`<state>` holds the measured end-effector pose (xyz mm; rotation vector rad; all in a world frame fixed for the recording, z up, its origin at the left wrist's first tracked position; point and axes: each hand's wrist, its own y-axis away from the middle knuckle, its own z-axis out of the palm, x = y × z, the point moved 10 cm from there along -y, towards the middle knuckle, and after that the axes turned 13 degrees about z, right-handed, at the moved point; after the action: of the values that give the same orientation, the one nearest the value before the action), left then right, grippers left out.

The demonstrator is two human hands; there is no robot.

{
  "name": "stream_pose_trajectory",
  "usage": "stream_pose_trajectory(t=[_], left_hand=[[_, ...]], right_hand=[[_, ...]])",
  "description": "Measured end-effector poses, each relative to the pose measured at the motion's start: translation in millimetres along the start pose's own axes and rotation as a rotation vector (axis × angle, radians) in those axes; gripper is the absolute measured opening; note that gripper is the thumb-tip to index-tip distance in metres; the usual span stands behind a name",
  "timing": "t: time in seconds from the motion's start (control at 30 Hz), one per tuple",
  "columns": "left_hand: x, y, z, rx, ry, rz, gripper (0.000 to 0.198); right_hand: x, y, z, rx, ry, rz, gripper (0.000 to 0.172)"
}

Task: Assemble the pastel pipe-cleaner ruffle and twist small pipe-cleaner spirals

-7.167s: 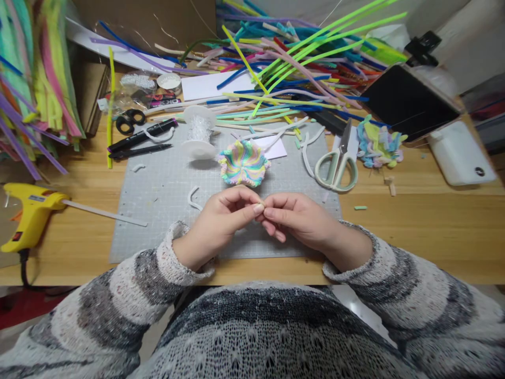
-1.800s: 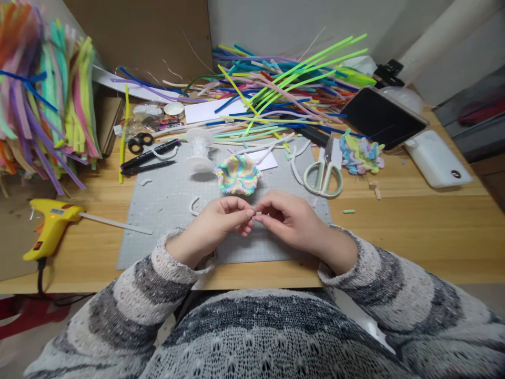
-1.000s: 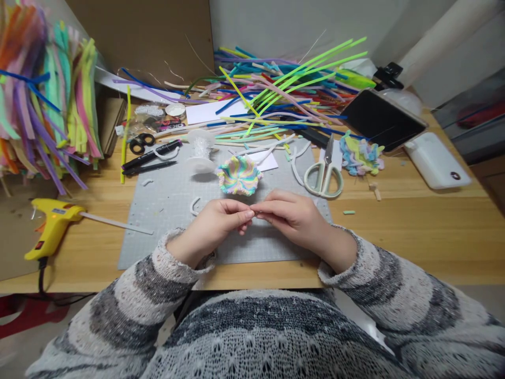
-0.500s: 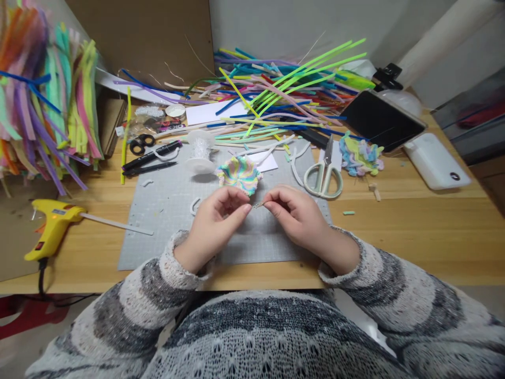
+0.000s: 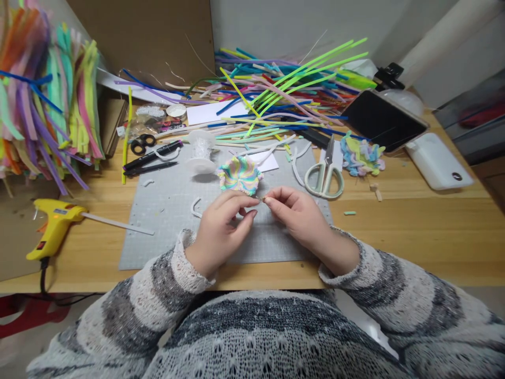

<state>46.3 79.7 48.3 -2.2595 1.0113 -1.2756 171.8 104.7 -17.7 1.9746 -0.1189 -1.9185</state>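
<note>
My left hand (image 5: 224,223) and my right hand (image 5: 298,216) meet fingertip to fingertip over the grey cutting mat (image 5: 165,210). Both pinch one tiny pale piece (image 5: 261,199) between thumb and forefinger; it is too small to tell what it is. Just beyond the fingers sits a ruffled pastel pipe-cleaner flower (image 5: 239,175). A short white curved scrap (image 5: 194,207) lies on the mat left of my left hand.
Pale green scissors (image 5: 325,173) lie right of the flower. A clear thread spool (image 5: 201,150), black markers (image 5: 152,155) and small black scissors (image 5: 142,142) sit behind. A yellow glue gun (image 5: 53,226) rests far left. Heaped pipe cleaners (image 5: 284,89), a tablet (image 5: 381,121) and a white box (image 5: 437,160) fill the back.
Both hands have crept slightly away from me toward the flower, still pinching the tiny piece. My left fingers have shifted over it. Nothing else on the desk has moved.
</note>
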Motion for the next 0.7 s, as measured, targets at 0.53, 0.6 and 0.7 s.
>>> stream_pose_trajectory(t=[0.53, 0.6, 0.7], left_hand=[[-0.9, 3.4, 3.5, -0.016, -0.02, -0.027, 0.027], [-1.1, 3.9, 4.6, -0.024, -0.019, -0.024, 0.028], [-0.1, 4.1, 6.1, -0.032, -0.017, -0.005, 0.03]], right_hand=[[1.1, -0.4, -5.3, 0.033, -0.116, -0.009, 0.025], [1.4, -0.7, -5.6, 0.036, -0.12, -0.007, 0.026], [1.2, -0.6, -7.7, 0.061, -0.096, -0.02, 0.027]])
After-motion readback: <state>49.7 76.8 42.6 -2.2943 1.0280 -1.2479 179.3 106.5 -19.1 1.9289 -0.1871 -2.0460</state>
